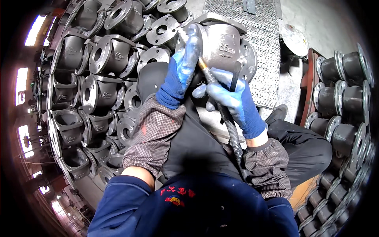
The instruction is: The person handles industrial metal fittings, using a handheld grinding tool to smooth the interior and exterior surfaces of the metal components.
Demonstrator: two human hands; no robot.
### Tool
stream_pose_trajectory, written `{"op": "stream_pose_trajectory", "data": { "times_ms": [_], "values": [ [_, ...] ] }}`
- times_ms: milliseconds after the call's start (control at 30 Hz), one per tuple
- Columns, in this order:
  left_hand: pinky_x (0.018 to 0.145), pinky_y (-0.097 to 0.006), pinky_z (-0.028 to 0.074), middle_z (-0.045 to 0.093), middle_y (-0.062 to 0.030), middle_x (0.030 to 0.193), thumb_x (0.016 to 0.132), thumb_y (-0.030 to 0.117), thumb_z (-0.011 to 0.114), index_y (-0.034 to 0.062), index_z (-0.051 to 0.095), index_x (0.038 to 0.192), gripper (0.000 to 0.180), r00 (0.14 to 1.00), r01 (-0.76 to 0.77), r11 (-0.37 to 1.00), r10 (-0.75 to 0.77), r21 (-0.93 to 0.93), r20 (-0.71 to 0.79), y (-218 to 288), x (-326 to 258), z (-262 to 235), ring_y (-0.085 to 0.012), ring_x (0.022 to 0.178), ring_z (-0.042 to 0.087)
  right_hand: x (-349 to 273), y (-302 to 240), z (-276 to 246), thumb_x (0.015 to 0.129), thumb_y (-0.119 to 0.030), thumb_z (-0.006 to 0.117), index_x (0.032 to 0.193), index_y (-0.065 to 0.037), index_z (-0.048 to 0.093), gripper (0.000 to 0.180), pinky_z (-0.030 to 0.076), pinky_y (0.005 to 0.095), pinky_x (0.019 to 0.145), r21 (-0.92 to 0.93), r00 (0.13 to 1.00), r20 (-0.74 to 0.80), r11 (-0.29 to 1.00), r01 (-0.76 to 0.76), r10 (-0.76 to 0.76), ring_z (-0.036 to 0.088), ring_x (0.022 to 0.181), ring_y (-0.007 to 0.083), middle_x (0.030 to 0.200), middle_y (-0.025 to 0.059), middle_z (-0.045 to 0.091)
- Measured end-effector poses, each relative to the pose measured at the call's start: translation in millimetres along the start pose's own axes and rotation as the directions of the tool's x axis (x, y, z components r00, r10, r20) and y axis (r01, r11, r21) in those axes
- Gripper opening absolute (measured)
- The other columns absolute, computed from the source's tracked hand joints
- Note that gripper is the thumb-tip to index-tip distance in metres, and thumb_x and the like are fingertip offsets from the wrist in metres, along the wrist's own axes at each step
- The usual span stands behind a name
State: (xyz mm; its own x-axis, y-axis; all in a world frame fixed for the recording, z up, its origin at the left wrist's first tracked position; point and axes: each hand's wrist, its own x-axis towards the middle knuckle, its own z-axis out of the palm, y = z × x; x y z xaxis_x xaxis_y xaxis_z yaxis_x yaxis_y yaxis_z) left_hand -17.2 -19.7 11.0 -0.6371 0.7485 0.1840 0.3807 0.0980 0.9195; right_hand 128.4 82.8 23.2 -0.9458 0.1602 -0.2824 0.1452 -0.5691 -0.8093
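A grey cast valve body (223,44) with flanges and raised lettering sits on a metal-topped bench in front of me. My left hand (185,59), in a blue coated glove, closes around the front end of a slim hose-fed hand tool beside the casting's left flange. The tool's brass-coloured collar (203,63) shows just below that hand; its working tip is hard to make out. Lower and to the right, my right hand (231,94), gloved alike, grips the tool's rear part by the ribbed grey hose (232,132). A dark lever-like bar (236,75) sticks up past its fingers.
Many similar castings (106,54) are stacked tightly on my left. Flanged pipe pieces (349,98) stand in rows on the right, by a reddish metal frame (309,89). The bench's textured top (263,55) extends right of the casting. The hose runs down across my lap.
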Motion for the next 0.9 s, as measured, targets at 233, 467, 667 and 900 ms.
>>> {"op": "stream_pose_trajectory", "data": {
  "times_ms": [233,467,667,900],
  "values": [
    [0.110,-0.032,0.032,0.037,-0.0212,0.145,0.098,0.006,0.038,-0.0031,0.027,0.144,0.048,0.984,0.180,0.978,-0.180,-0.107,0.011,1,-6,7,-0.0278,0.133,0.040,10,6,-4,0.082,-0.026,0.066,0.100,0.000,0.064,0.032,0.049,0.0317,0.058,-0.530,0.988,-0.138,0.848,-0.015,-0.068,0.065,0.066,0.0209,0.079,0.0132,0.068],
    [0.056,-0.025,0.044,0.056,-0.0016,0.071,0.097,0.029,0.050,0.0014,0.061,0.091,0.031,0.984,0.116,0.944,-0.151,-0.308,-0.091,-29,-13,10,-0.0090,0.063,0.054,14,10,14,0.083,-0.033,0.065,0.081,-0.003,0.064,0.030,0.050,0.0367,0.054,-0.977,0.807,0.058,0.135,0.168,-0.587,0.062,0.058,0.0311,0.070,0.0176,0.066],
    [0.111,-0.035,0.030,0.033,-0.0228,0.147,0.101,0.016,0.041,-0.0033,0.032,0.141,0.046,0.971,-0.238,0.969,0.236,-0.070,-0.029,-10,-8,7,-0.0285,0.135,0.036,18,35,12,0.099,-0.039,0.038,0.084,0.007,0.063,0.054,0.046,0.0211,0.041,0.468,0.920,0.381,0.840,-0.275,0.089,0.059,0.046,0.0184,0.071,0.0205,0.066],
    [0.109,-0.033,0.030,0.039,-0.0215,0.143,0.088,0.021,0.064,-0.0060,0.024,0.144,0.075,0.990,-0.054,0.989,0.071,0.135,-0.123,5,-2,17,-0.0242,0.132,0.039,-23,-28,-18,0.093,-0.024,0.050,0.121,0.004,0.055,0.040,0.042,0.0190,0.047,-0.136,0.980,-0.192,0.990,0.027,-0.053,0.053,0.049,0.0070,0.080,0.0105,0.070]
  ]
}}
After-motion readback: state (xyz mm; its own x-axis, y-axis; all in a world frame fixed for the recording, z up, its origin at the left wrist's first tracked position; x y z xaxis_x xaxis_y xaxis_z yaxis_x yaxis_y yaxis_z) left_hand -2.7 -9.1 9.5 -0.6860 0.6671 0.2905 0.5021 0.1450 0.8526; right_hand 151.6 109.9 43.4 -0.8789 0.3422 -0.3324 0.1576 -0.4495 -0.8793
